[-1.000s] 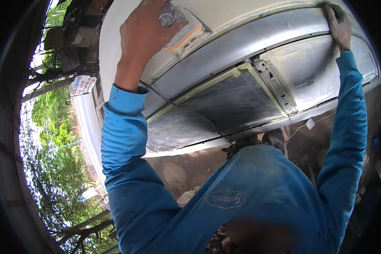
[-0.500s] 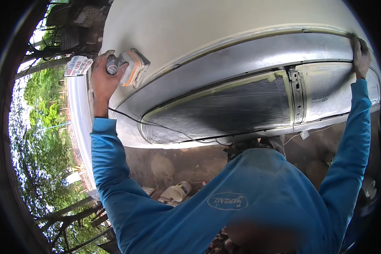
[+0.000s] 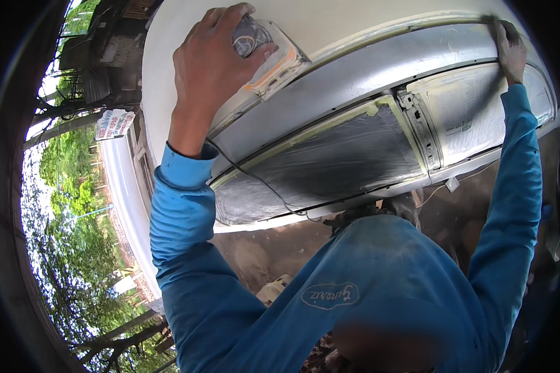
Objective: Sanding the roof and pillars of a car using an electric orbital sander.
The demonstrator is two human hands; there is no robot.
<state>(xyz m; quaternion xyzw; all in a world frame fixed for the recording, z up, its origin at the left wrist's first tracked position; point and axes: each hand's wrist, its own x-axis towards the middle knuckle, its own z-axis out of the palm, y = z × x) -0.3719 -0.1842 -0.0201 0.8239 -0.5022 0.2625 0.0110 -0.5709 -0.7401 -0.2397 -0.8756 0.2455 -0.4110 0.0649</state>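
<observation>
My left hand [image 3: 208,68] grips the round top of an orange-and-white power sander [image 3: 279,67], its pad on the cream roof panel [image 3: 342,25] of a vehicle. A black cord [image 3: 261,183] runs from near my left wrist down across the side window, covered in dark plastic [image 3: 317,161] and edged with pale yellow tape. Over at the far right, my right hand [image 3: 510,53] holds the curved edge beside the silver rail [image 3: 417,50], fingers bent over it. Below it is a second window masked with pale paper [image 3: 460,118].
My blue-sleeved arms and body fill the lower view. The dirt ground [image 3: 249,258] shows below the vehicle, with a pale container [image 3: 272,289] on it. A signboard [image 3: 112,124], a long pale panel [image 3: 121,180], dark timber structures and trees are on the left.
The sander in my left hand went down and leftward half a second ago and is now back up and to the right. My right hand appears slightly higher and further left than half a second ago.
</observation>
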